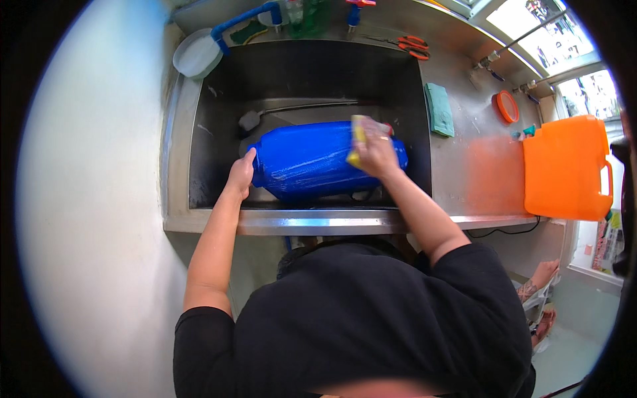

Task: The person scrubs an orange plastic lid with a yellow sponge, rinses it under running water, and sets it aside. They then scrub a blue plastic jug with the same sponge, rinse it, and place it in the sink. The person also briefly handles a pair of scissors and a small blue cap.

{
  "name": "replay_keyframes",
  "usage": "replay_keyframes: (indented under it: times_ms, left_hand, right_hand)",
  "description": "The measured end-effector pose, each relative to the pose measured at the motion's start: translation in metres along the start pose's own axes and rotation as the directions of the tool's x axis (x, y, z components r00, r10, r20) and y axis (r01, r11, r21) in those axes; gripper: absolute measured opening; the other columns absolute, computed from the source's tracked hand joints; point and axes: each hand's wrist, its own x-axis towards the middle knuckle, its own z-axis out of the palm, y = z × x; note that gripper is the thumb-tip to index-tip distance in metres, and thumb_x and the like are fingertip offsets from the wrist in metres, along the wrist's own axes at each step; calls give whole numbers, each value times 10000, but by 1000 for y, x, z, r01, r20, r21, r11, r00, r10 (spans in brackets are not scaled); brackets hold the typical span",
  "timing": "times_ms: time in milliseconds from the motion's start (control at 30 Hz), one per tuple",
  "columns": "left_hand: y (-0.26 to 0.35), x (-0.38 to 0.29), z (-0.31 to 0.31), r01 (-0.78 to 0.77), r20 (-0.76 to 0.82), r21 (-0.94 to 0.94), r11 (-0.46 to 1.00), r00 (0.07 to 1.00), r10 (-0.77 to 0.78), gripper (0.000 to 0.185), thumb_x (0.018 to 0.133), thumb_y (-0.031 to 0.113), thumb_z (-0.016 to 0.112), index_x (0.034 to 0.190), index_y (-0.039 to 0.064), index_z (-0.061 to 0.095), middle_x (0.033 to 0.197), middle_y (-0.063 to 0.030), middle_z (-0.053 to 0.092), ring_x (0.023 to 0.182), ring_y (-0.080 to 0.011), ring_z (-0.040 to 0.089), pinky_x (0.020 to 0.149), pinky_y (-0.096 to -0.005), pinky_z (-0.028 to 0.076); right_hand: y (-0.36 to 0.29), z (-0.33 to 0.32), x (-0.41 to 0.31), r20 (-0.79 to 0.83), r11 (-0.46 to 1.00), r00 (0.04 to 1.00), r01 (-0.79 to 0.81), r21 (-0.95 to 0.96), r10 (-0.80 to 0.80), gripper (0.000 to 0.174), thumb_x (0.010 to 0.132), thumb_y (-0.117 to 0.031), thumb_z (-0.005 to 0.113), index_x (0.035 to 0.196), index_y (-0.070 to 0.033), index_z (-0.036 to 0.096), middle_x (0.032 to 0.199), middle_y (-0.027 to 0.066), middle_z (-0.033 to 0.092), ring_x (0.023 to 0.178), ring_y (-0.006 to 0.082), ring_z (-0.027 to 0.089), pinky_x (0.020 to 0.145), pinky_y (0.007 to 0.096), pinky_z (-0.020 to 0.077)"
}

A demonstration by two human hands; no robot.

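A large blue plastic drum lies on its side in the stainless steel sink, streaked with white suds. My left hand grips the drum's neck at its left end. Against the upper side of the drum, toward its right end, my right hand presses a yellow sponge; the hand is slightly blurred. Behind the drum, on the sink floor, rests a long-handled brush with a pale head. A small red and white thing, partly hidden by my right hand, shows beside the drum.
On the right counter are a folded green cloth, an orange lid and an orange jerrycan. Orange-handled scissors lie behind the sink. A blue pipe spout and a white bowl occupy the back left corner. Another person's foot shows lower right.
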Motion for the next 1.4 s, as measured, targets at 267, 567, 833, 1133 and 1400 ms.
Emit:
replay_keyframes:
  times_ms: [267,567,833,1133,1400]
  left_hand:
    - [-6,1,-8,70,-264,675,734,952,152,727,1018,494,273,1051,-118,665,1094,-349,630,1117,-475,581,971,-489,437]
    - [2,9,-8,79,-265,778,623,941,212,724,1008,507,289,1080,-105,668,1125,-335,632,1111,-473,590,995,-482,439]
    - [8,7,-11,153,-315,787,598,933,176,699,1016,496,273,1143,-73,657,1187,-304,625,1148,-448,584,1013,-481,434]
    - [14,5,-8,168,-338,779,604,924,179,692,1013,495,276,1116,-62,673,1193,-304,622,1156,-450,577,1014,-481,433]
    - [3,8,-11,128,-321,757,641,927,193,705,1010,492,273,1096,-84,671,1160,-323,623,1150,-468,570,1016,-487,425]
  right_hand:
    - [-106,96,2,89,916,921,388,-102,-380,649,1026,-429,396,1481,27,320,1517,306,304,1429,443,276,1170,530,219]
    - [-36,-15,-13,295,996,952,-86,-15,86,616,1004,-454,461,1422,-3,419,1437,286,419,1313,391,464,1083,470,401]
    - [38,-48,-70,504,949,838,299,-101,-210,599,955,-356,593,1463,-84,430,1500,187,419,1368,325,431,1144,412,340]
    - [16,-35,-78,296,997,954,67,-47,-50,489,876,-417,714,1149,-11,696,1135,173,607,1045,312,619,902,383,516]
    - [31,-62,-76,327,998,943,-64,5,59,265,861,-205,727,1083,-64,699,1107,146,632,1026,292,646,895,394,534]
